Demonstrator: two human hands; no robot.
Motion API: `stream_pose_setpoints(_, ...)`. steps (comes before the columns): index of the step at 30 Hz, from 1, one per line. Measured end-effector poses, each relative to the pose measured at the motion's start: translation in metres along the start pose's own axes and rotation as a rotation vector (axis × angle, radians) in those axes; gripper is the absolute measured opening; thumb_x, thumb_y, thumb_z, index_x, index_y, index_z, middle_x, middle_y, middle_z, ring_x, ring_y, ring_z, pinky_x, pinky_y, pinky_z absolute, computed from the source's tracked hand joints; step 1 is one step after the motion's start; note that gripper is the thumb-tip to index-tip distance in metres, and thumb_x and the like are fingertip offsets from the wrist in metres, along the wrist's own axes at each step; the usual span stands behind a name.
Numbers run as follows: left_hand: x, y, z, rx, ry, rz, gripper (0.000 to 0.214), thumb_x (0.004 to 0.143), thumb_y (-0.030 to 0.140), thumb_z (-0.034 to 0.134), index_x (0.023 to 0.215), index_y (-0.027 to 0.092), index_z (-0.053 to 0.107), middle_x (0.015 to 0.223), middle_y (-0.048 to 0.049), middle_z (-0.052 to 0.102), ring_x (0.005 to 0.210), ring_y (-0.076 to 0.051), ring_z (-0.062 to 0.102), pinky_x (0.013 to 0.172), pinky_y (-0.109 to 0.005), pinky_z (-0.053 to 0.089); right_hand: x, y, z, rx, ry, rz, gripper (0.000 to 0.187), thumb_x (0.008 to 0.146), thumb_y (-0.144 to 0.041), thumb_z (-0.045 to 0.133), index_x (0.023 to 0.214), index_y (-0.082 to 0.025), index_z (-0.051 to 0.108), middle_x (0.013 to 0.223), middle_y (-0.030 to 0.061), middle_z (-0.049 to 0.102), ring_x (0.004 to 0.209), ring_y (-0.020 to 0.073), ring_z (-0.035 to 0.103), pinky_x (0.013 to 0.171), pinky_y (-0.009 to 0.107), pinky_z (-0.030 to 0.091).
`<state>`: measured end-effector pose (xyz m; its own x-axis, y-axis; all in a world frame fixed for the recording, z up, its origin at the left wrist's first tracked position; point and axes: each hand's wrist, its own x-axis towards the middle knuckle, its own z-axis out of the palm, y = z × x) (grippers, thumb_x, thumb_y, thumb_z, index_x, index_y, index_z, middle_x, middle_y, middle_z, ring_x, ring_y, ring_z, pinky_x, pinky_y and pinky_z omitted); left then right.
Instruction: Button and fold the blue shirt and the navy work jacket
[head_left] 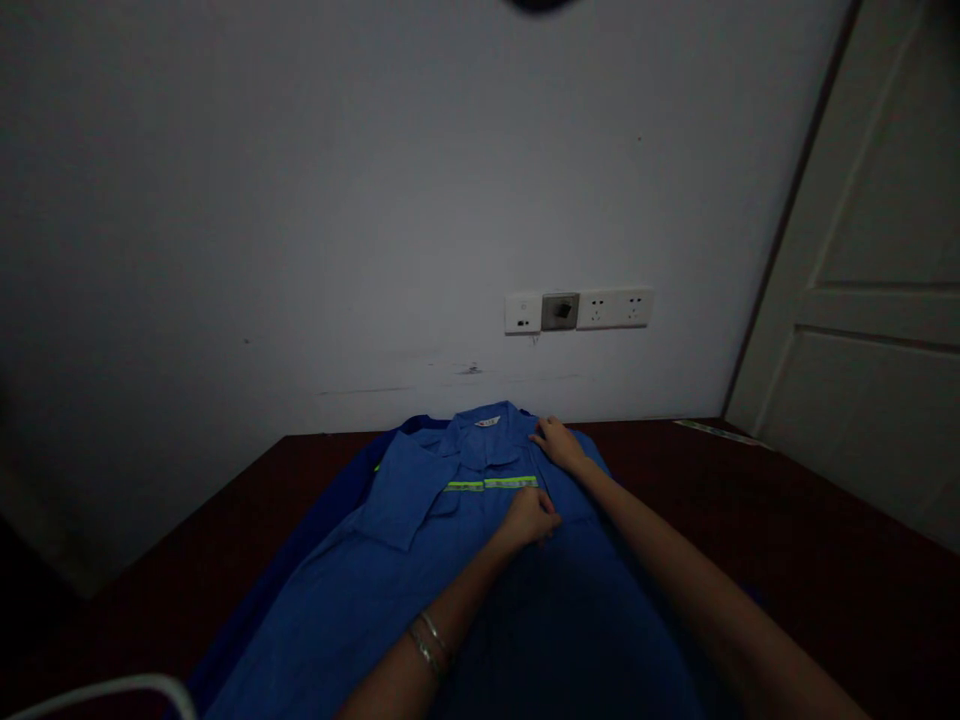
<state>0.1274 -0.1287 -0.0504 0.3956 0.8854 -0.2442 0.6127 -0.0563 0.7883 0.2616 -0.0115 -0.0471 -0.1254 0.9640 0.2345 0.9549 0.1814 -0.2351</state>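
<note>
A blue work shirt [420,560] with a yellow-green reflective stripe [491,484] across the chest lies flat on a dark red table [787,540], collar toward the wall. My left hand [531,517], with bracelets on the wrist, rests on the chest just below the stripe, its fingers curled and pinched on the fabric. My right hand [556,443] lies farther back beside the collar [484,430], fingers pressed on the shirt's right shoulder area.
A darker blue garment [360,480] lies under the shirt, showing at its left side. A white wall with a socket strip [577,310] stands behind the table. A white door [870,330] is at the right. A white curved bar [112,690] shows at the bottom left.
</note>
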Motion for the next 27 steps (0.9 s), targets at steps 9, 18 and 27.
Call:
stream_pose_setpoints(9, -0.031, 0.025, -0.003, 0.634, 0.441, 0.253, 0.030, 0.073, 0.018, 0.047, 0.102, 0.013, 0.050, 0.100, -0.0118, 0.060, 0.096, -0.024, 0.055, 0.079, -0.033, 0.044, -0.028, -0.006, -0.024, -0.013, 0.073, -0.058, 0.031, 0.086, -0.023, 0.034, 0.106, -0.013, 0.055, 0.110, 0.0143, 0.056, 0.100, 0.0208, 0.054, 0.088, 0.028, 0.037)
stream_pose_setpoints(18, -0.039, 0.018, 0.017, 0.854, 0.186, 0.311, 0.056, 0.086, 0.040, 0.031, 0.128, 0.004, 0.041, 0.133, -0.0211, 0.041, 0.125, -0.033, 0.032, 0.101, -0.049, 0.025, -0.067, 0.003, -0.030, 0.003, -0.116, -0.350, 0.047, 0.080, -0.031, 0.041, 0.122, -0.013, 0.051, 0.135, 0.0113, 0.042, 0.127, 0.0231, 0.032, 0.104, 0.037, 0.025)
stream_pose_setpoints(27, -0.048, -0.007, 0.006, 0.704, 0.030, 0.390, 0.072, 0.086, 0.056, 0.015, 0.139, 0.007, 0.018, 0.145, -0.0167, 0.016, 0.133, -0.031, 0.012, 0.106, -0.048, 0.015, -0.084, 0.004, -0.016, -0.143, -0.189, -0.342, 0.057, 0.088, -0.047, 0.023, 0.134, -0.017, 0.037, 0.141, 0.0099, 0.031, 0.131, 0.0245, 0.025, 0.104, 0.047, 0.019)
